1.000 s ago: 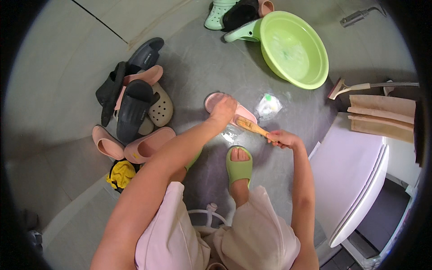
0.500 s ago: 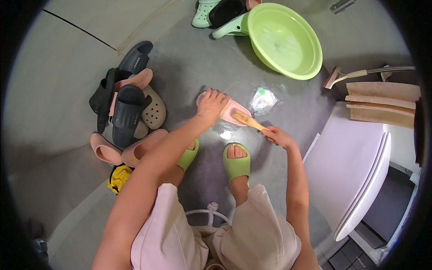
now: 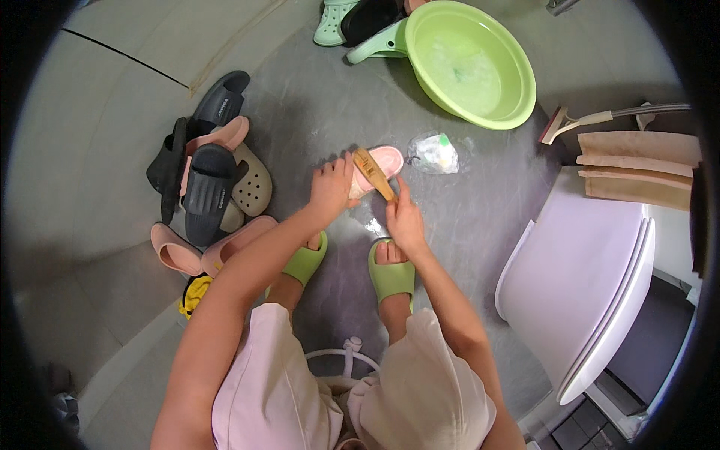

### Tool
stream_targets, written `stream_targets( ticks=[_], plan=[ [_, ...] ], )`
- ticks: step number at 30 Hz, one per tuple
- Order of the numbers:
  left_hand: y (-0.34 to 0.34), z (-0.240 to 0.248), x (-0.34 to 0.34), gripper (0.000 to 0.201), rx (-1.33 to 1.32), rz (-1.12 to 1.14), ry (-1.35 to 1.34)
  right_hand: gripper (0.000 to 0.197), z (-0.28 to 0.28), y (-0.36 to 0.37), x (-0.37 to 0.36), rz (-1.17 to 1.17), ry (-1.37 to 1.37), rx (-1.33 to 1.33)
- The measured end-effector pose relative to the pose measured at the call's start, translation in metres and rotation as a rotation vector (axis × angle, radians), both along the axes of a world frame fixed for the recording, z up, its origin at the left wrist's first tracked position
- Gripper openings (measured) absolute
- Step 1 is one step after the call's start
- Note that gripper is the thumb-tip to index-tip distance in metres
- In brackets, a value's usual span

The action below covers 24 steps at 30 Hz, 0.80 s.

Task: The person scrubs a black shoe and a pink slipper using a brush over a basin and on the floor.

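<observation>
A pink slipper (image 3: 388, 159) is held just above or on the grey floor in front of my feet, its footbed facing up. My left hand (image 3: 331, 189) is closed round its near left part, covering that end. My right hand (image 3: 406, 220) grips the handle of a wooden scrubbing brush (image 3: 375, 172), whose head lies across the slipper's footbed, bristles hidden underneath. To the right of the slipper, a crumpled clear plastic bag (image 3: 435, 154) with something white and green in it rests on the floor.
A green basin (image 3: 517, 75) of sudsy water stands at the far right, beside mint green shoes (image 3: 331, 22). Slippers and clogs, dark (image 3: 208, 195), beige (image 3: 253, 182) and pink (image 3: 174, 247), pile up at the left. A white toilet (image 3: 570, 262) stands at the right, below a squeegee (image 3: 559, 124).
My right hand has swung the brush left and turned it more upright across the slipper. The slipper has turned, its visible end now pointing away from me. My left hand has shifted slightly left.
</observation>
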State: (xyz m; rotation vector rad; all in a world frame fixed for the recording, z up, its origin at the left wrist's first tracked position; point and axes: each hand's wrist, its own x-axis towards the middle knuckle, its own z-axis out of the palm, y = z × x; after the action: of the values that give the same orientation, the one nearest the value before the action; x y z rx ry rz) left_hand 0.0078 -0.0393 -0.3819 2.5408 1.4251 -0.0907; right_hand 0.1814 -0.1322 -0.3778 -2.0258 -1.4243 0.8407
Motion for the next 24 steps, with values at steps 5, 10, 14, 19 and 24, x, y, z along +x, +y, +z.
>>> stream_targets(
  ticks=[5, 10, 14, 19, 24],
  plan=[
    [-0.004, -0.003, 0.002, 0.111, -0.004, 0.049, 0.018, 0.054, -0.01, -0.019, -0.001, 0.276, -0.257, 0.102],
    [-0.003, -0.003, 0.007, 0.109, 0.003, 0.044, 0.092, 0.052, -0.019, 0.008, 0.046, 0.101, -0.479, 0.167],
    [-0.001, -0.007, 0.004, 0.108, 0.001, 0.025, 0.063, 0.054, -0.026, -0.011, 0.021, 0.334, -0.427, 0.25],
    [-0.002, -0.002, 0.007, 0.108, 0.024, 0.004, 0.069, 0.06, -0.029, -0.001, 0.049, 0.167, -0.479, 0.202],
    [0.0, 0.001, 0.004, 0.107, -0.017, -0.005, 0.132, 0.056, -0.03, -0.01, 0.03, 0.36, -0.508, 0.223]
  ],
)
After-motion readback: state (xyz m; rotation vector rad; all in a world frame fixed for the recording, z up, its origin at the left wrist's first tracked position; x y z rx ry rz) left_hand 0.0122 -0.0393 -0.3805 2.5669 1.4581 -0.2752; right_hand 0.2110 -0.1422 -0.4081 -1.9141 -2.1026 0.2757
